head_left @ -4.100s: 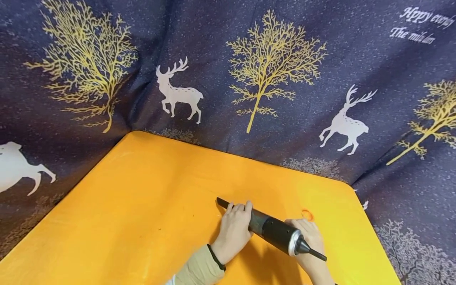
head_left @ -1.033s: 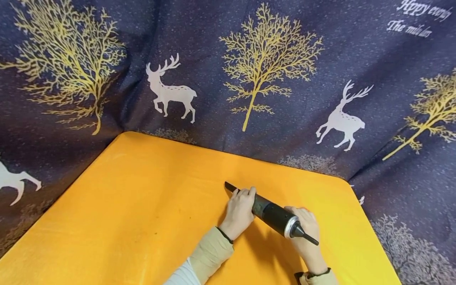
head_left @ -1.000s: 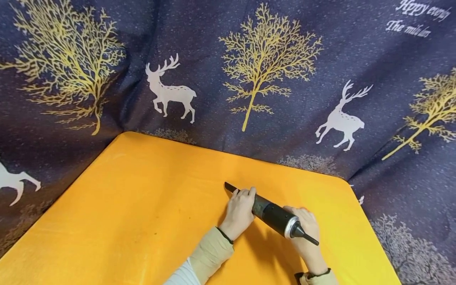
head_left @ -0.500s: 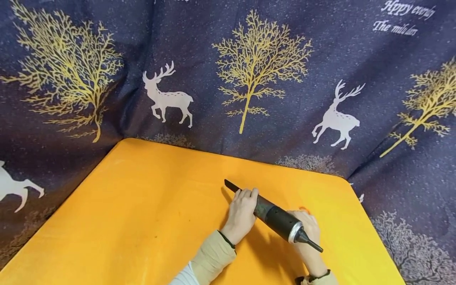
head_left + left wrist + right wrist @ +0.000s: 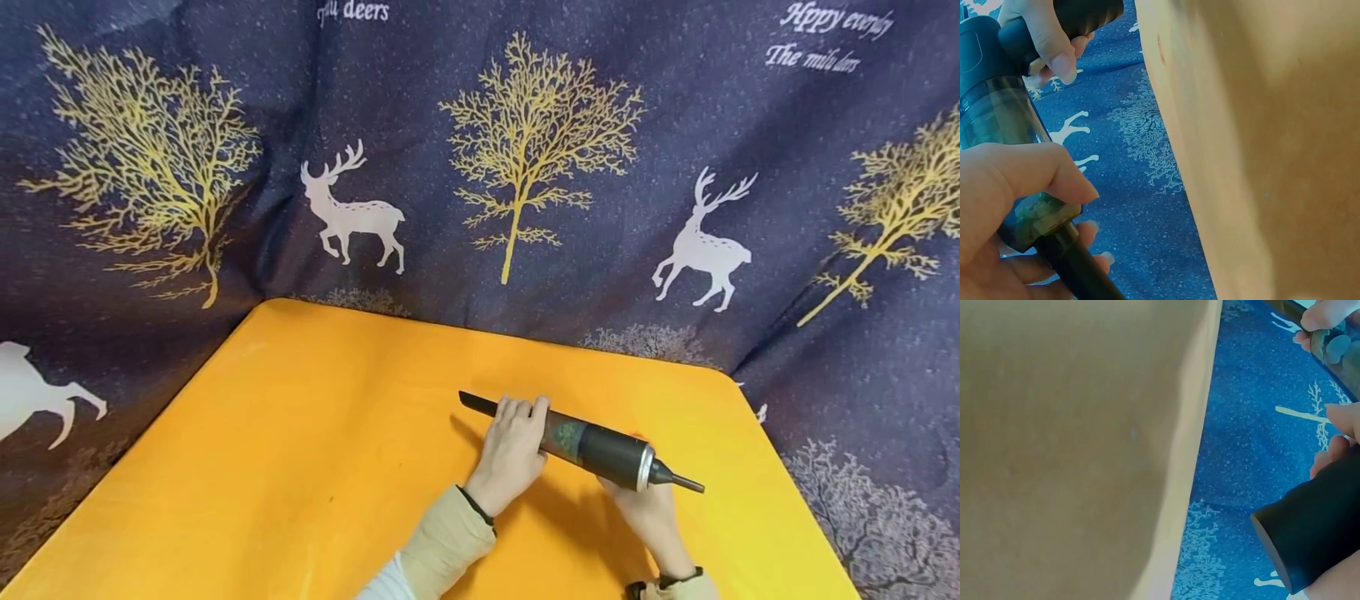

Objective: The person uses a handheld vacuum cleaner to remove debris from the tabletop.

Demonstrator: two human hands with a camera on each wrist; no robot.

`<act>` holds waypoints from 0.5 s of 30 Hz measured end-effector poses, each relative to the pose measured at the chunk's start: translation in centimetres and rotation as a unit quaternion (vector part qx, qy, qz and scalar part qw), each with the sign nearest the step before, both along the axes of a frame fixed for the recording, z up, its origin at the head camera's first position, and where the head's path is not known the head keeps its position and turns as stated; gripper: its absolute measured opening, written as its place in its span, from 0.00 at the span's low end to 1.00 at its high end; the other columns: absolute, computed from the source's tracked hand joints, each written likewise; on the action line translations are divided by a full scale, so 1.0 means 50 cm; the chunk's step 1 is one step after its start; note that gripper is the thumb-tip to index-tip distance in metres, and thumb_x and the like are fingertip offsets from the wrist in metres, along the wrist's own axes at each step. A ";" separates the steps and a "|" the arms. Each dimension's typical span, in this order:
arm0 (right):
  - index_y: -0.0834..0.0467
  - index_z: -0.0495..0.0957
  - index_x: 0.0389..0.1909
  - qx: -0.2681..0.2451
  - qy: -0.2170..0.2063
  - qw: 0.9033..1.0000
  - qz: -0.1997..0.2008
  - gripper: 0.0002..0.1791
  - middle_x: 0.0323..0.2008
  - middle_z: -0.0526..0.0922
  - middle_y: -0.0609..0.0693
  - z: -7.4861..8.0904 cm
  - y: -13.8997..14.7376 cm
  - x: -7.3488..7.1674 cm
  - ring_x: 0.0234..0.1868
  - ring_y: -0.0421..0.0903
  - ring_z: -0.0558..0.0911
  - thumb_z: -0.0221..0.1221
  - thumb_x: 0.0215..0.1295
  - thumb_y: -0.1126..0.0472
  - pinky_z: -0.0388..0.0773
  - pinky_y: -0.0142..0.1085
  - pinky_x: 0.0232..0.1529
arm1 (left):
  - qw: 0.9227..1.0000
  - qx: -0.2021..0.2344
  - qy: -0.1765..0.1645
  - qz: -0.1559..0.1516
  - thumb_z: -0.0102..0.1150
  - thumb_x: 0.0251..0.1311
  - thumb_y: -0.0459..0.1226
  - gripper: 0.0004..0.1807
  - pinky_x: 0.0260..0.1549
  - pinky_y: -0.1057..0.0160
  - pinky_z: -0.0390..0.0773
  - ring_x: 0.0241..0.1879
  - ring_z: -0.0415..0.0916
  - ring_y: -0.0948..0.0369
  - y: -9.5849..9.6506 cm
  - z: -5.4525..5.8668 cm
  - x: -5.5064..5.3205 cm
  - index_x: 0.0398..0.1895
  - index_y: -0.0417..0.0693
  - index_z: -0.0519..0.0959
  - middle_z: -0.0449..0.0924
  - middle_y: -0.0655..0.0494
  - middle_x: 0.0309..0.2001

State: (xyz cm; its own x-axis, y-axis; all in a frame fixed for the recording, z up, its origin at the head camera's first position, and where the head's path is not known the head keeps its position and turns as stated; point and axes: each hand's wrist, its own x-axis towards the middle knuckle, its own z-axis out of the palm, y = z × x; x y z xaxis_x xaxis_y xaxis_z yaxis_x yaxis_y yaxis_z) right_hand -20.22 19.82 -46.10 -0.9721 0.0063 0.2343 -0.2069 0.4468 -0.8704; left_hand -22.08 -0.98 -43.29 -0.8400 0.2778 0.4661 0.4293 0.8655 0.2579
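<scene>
A black handheld vacuum cleaner is held in both hands above the table. My left hand grips its clear front dust cup, near the base of the slanted black crevice nozzle. Greenish bits show through the cup in the left wrist view. My right hand grips the handle, largely hidden under the body in the head view. In the right wrist view that black handle has fingers around it. A thin pointed nozzle sticks out of the silver-ringed rear end.
The orange-yellow table has a rounded far edge and small dark specks. A dark blue cloth with printed deer and trees hangs behind and beside it. A small orange ring mark is partly visible beyond my right hand.
The vacuum cleaner has turned to lie more level across the head view, its rear end further right and up. Both hands keep their grip. The head view has shifted slightly.
</scene>
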 end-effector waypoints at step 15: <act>0.63 0.79 0.36 0.089 0.093 0.991 0.020 0.17 0.27 0.78 0.39 0.010 0.010 0.034 0.28 0.28 0.74 0.68 0.45 0.78 0.75 0.30 0.28 | 0.997 -0.023 0.070 -0.009 0.77 0.43 0.38 0.35 0.66 0.56 0.67 0.49 0.75 0.56 0.006 -0.007 0.011 0.54 0.48 0.67 0.75 0.53 0.40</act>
